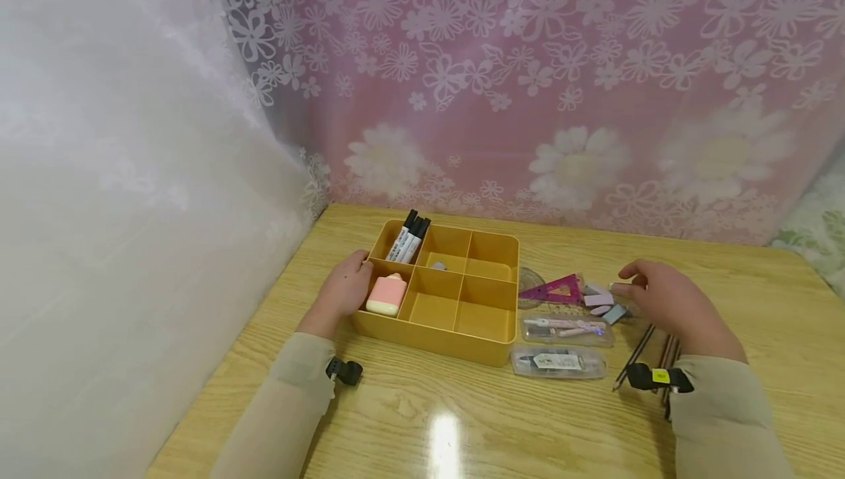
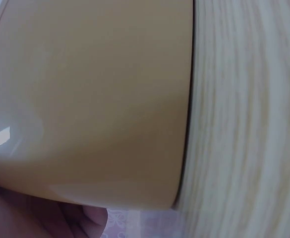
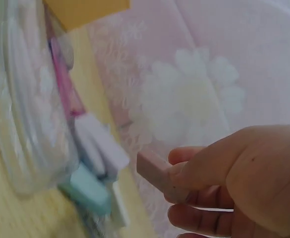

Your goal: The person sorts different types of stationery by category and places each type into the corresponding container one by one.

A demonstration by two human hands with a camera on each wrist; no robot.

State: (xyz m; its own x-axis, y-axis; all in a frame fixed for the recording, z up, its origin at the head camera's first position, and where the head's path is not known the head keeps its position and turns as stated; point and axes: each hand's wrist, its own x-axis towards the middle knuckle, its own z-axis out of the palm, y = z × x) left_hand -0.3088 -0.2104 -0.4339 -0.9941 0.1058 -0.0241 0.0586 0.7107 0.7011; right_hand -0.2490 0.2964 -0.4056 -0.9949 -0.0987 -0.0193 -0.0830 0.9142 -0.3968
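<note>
Head view's got the left hand (image 1: pixel 345 285) with fingers curled over the rim of the yellow organizer (image 1: pixel 432 339), left wrist shows its wall right by them, and right wrist has the right hand (image 3: pixel 251 176) pinching a small eraser-like block (image 3: pixel 154 170) at the fingertips.

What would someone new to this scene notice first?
Probably the yellow divided box in the middle, with a pink bottle in its front-left compartment and black-capped pens in the one behind. Next, the right hand, pinching a small block right of the magenta triangle.
</note>
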